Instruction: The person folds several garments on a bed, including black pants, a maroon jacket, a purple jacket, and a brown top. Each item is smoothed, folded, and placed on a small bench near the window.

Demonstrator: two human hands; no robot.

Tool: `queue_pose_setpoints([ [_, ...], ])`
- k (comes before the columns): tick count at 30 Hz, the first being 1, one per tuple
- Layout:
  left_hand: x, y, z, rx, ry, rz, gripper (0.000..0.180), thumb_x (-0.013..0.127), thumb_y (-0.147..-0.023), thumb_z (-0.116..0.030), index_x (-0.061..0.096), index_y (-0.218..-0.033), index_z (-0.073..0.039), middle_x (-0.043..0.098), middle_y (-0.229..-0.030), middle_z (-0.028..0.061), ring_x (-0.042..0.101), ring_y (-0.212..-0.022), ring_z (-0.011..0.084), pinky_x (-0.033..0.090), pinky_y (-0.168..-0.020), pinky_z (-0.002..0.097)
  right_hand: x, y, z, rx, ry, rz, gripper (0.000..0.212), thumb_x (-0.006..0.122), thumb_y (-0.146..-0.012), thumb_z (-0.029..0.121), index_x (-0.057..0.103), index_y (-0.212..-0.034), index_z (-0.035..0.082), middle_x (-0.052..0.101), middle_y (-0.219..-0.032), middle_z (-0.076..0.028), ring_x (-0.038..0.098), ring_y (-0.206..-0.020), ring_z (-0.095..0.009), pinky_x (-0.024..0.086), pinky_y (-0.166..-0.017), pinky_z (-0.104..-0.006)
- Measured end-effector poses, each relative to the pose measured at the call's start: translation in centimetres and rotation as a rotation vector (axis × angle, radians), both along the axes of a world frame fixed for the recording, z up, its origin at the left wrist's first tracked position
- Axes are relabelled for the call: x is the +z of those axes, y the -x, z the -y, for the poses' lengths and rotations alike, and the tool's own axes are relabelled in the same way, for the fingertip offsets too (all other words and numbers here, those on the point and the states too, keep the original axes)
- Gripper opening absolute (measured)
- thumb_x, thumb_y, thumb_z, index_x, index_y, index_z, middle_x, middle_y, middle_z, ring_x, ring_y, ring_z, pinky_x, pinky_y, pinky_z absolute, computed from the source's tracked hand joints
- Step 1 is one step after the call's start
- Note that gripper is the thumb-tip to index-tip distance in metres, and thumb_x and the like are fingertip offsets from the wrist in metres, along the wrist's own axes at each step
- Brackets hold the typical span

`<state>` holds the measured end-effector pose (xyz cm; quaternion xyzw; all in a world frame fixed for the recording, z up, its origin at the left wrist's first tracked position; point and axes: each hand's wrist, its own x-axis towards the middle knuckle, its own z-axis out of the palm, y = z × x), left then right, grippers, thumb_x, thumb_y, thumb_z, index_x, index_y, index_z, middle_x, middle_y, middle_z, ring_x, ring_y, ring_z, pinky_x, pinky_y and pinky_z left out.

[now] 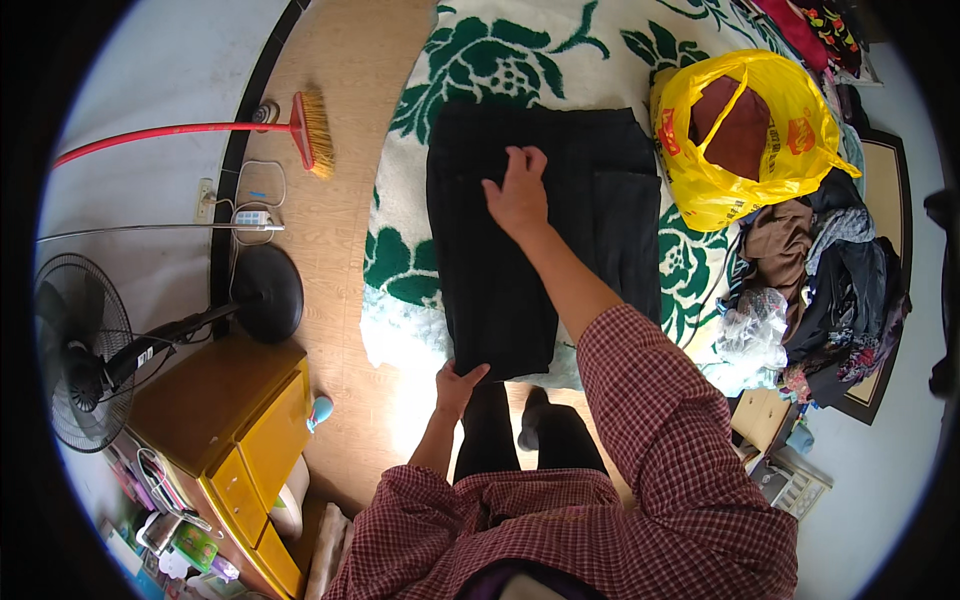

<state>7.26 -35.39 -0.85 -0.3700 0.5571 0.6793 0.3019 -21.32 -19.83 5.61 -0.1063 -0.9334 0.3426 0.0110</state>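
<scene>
Left hand [456, 389] grips black garment [497, 290]; right hand [519, 196] over it.

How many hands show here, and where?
2: the left hand at the near-left corner of the black garment, the right hand over its upper middle. No other hand shows.

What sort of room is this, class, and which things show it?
Probably a bedroom: a white blanket with green flowers, a yellow-brown wooden cabinet and a heap of dark, crumpled clothes suggest it.
</scene>
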Motion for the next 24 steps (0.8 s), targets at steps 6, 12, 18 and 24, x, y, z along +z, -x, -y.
queue_pose_setpoints([
  [6, 4.6, -1.6, -3.6, 0.047, 0.285, -0.288, 0.027, 0.077, -0.075, -0.014, 0.06, -0.088, 0.001, 0.063, -0.082, 0.0059, 0.057, -0.074, 0.0127, 0.047, -0.067, 0.0266, 2.1, -1.0, 6.2, 0.199, -0.218, 0.524, 0.087, 0.076, -0.067, 0.052, 0.041, -0.126, -0.002, 0.044, -0.121, -0.022, 0.05, -0.108, -0.04, 0.05, -0.082, -0.047],
  [12, 10.6, -0.2, -7.0, -0.172, 0.528, -0.641, 0.02, 0.073, -0.069, -0.005, 0.057, -0.079, -0.002, 0.058, -0.078, 0.012, 0.057, -0.073, 0.03, 0.046, -0.065, 0.0364, 1.1, -1.2, 6.5, 0.185, -0.298, 0.456, 0.075, 0.075, -0.072, 0.029, 0.036, -0.129, -0.002, 0.042, -0.123, -0.023, 0.047, -0.109, -0.041, 0.05, -0.079, -0.0498],
  [18, 12.3, 1.5, -13.1, -0.34, 0.654, -1.118, 0.032, 0.073, -0.057, -0.006, 0.056, -0.084, -0.002, 0.056, -0.088, 0.015, 0.056, -0.086, 0.0365, 0.047, -0.078, 0.0441, 0.7, 2.3, -2.0, 0.024, 0.12, 0.324, 0.052, 0.062, -0.072, 0.007, 0.046, -0.119, -0.008, 0.061, -0.102, -0.023, 0.061, -0.097, -0.036, 0.051, -0.082, -0.0384],
  [24, 12.8, 1.6, -22.9, -0.634, 0.591, -1.443, 0.035, 0.072, -0.056, -0.016, 0.058, -0.086, -0.004, 0.055, -0.089, 0.0119, 0.056, -0.085, 0.0303, 0.047, -0.077, 0.0417, 2.1, 0.7, -21.2, -0.174, 0.617, 0.285, 0.065, 0.06, -0.069, 0.01, 0.045, -0.131, -0.006, 0.053, -0.126, -0.019, 0.049, -0.118, -0.028, 0.039, -0.098, -0.0337],
])
